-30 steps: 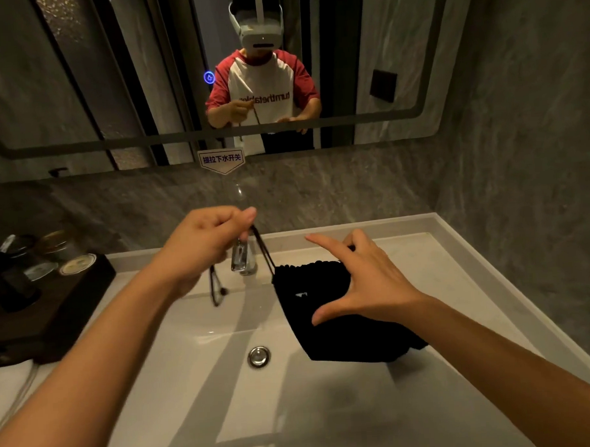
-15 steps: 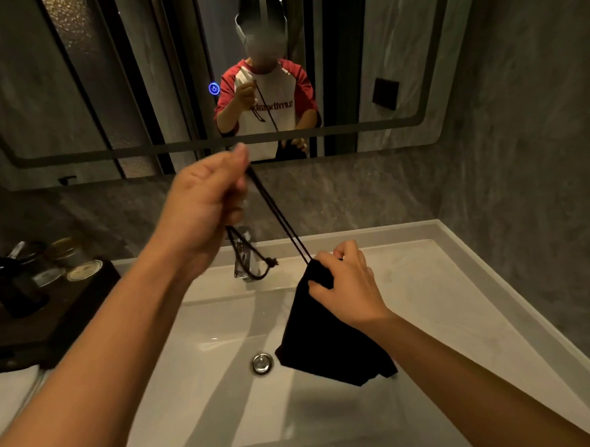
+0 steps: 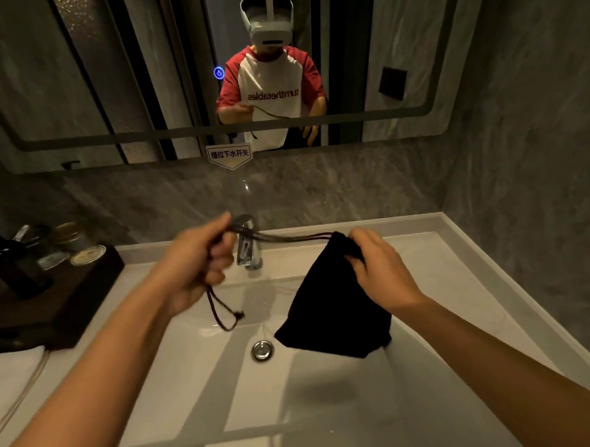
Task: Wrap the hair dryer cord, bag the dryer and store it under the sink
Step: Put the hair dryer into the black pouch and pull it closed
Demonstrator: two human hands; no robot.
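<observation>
A black drawstring bag [image 3: 328, 309] hangs over the white sink basin [image 3: 199, 389], bulging as if something is inside; the hair dryer itself is hidden. My right hand [image 3: 373, 267] pinches the gathered neck of the bag at its top right. My left hand [image 3: 200, 261] is closed on the dark drawstring [image 3: 287, 239], which runs taut and nearly level from the bag's neck to my fist. The cord's knotted loop end [image 3: 228, 319] dangles below my left hand.
A chrome faucet [image 3: 247, 245] stands behind the cord, the drain [image 3: 262, 349] lies below the bag. A dark wooden tray [image 3: 70, 294] with jars and bottles sits on the counter at left. A white towel [image 3: 12, 370] lies in front of it. Mirror and grey stone walls surround the sink.
My left hand dropped from chest height to faucet level and pulled left, so the drawstring now runs level. The bag's neck is cinched under my right hand, which first closed on it.
</observation>
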